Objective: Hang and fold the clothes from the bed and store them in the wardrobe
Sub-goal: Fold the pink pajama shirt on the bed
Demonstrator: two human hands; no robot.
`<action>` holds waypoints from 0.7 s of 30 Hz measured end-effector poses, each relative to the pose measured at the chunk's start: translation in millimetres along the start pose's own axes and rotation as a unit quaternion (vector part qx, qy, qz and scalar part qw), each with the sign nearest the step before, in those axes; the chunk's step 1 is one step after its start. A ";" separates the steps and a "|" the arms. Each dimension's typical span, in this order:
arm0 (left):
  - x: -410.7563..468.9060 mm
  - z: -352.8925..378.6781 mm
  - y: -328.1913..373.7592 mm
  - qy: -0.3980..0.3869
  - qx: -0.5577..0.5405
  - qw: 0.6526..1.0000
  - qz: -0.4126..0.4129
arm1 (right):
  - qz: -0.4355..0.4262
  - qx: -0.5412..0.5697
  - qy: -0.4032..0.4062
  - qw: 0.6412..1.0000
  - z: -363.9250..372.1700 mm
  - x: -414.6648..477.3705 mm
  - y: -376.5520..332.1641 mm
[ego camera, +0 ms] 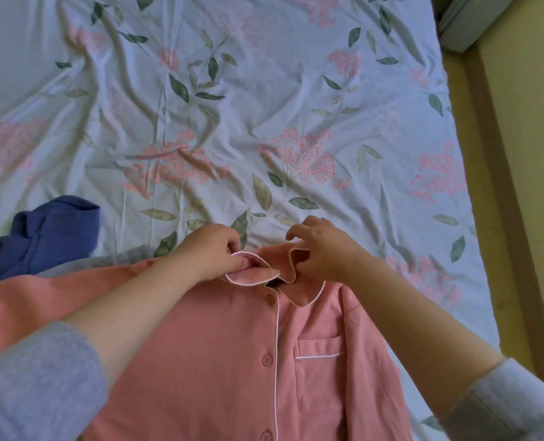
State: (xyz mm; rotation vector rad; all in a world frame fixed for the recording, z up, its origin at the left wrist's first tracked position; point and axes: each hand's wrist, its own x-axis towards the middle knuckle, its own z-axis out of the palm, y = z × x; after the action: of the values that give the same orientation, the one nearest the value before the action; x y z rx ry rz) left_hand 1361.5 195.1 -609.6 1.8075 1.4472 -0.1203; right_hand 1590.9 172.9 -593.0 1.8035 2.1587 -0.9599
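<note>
A pink button-up pyjama shirt [232,361] with white piping and a chest pocket lies front-up on the bed [264,106], its collar toward the far side. My left hand [212,249] pinches the left flap of the collar. My right hand [320,249] pinches the right flap, fingers curled round its edge. Something dark shows inside the neck opening; I cannot tell what it is. A blue garment [44,233] lies crumpled at the left, beside the shirt's sleeve.
The floral sheet covers the bed, wrinkled across the middle. A strip of grey cloth [105,261] peeks out between the blue garment and the pink shirt. A yellow-green floor [525,154] runs along the bed's right edge.
</note>
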 end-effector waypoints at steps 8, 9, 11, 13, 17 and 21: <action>13.9 -11.5 -2.8 0.139 -0.116 0.983 -0.029 | 0.116 0.060 0.189 0.973 -4.6 3.0 12.2; 18.3 -11.7 0.0 0.155 -0.159 0.974 -0.053 | 0.165 0.160 0.223 0.947 -7.6 6.9 14.1; 26.4 -13.0 8.8 0.167 -0.310 0.930 -0.107 | 0.239 0.366 0.227 0.870 -15.1 15.2 13.0; 29.7 -11.3 18.7 0.181 -0.467 0.855 -0.136 | 0.284 0.553 0.204 0.756 -14.2 20.9 11.2; 14.5 13.5 10.8 0.223 -0.333 0.910 -0.104 | 0.316 0.548 0.258 0.730 8.4 7.2 14.7; -0.2 44.8 0.2 0.097 -0.299 0.942 -0.117 | 0.241 0.536 0.144 0.796 42.2 -17.9 5.4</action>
State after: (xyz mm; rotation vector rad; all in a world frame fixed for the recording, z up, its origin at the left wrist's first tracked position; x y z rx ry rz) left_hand 1379.0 166.9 -639.6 1.1722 1.6133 0.3549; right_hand 1589.2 134.6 -618.6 2.8965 1.0469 -2.0793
